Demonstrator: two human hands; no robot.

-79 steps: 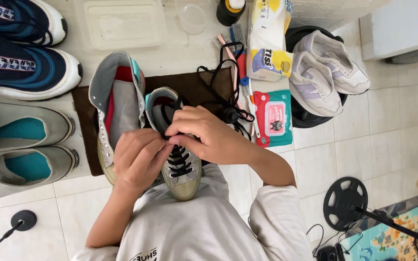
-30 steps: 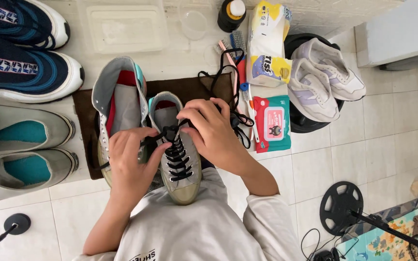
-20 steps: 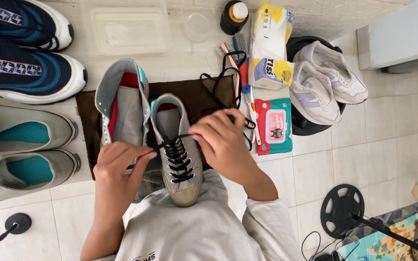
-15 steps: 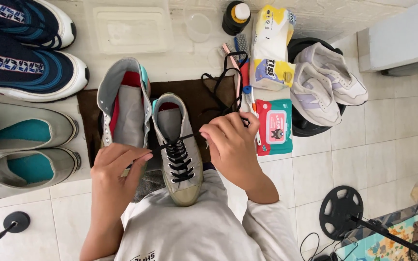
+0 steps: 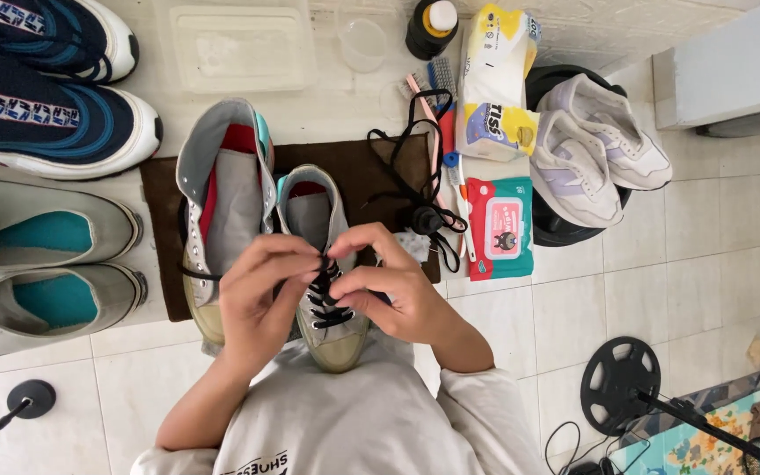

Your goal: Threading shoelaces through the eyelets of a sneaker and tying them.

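A grey high-top shoe [image 5: 311, 211] rests toe-first on my lap, its lower eyelets threaded with a black lace [image 5: 327, 297]. My left hand [image 5: 261, 295] and my right hand [image 5: 384, 281] meet over the middle of the shoe, fingertips pinching the lace at the eyelets. A second grey high-top [image 5: 222, 193], with no lace in its front, stands just left of it on a brown mat [image 5: 371, 167]. One lace end trails left across that second shoe. A loose black lace [image 5: 415, 167] lies coiled on the mat beyond my right hand.
Two navy sneakers [image 5: 46, 105] and two grey slip-ons [image 5: 37, 264] line the left. A clear tray [image 5: 235, 44], a dark bottle [image 5: 428, 22], brushes [image 5: 437, 105], a tissue pack [image 5: 494, 79], a wipes pack [image 5: 499, 224] and white sneakers [image 5: 587, 149] sit beyond. Stands [image 5: 622, 383] are on the tiles.
My hands, pulled apart with the lace stretched sideways half a second ago, have come back together over the shoe's eyelets. The lace end now lies slack across the left shoe.
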